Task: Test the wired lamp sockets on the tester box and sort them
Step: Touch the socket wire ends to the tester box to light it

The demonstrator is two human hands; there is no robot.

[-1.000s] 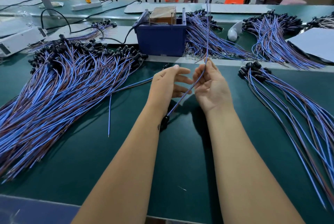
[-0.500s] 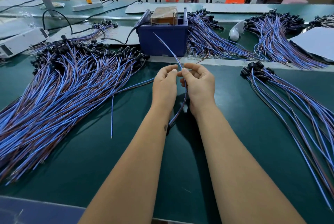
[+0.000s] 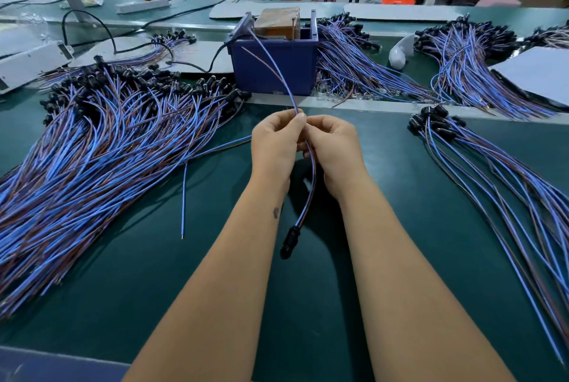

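Now both hands, left hand (image 3: 275, 142) and right hand (image 3: 334, 147), pinch one wired socket (image 3: 288, 241); two leads (image 3: 278, 73) upward.

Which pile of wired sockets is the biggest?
The pile on the left, spread widely over the mat; the right pile is far thinner.

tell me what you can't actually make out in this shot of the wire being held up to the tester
Head view only:
- Fingertip contact on the held wire pair: hidden behind the left hand and right hand.
- Stripped wire tips at the tester box: too small to tell whether they touch a contact.
- Inside of the dangling black socket: faces away.
- Left pile and right pile: cut off by the frame edges.
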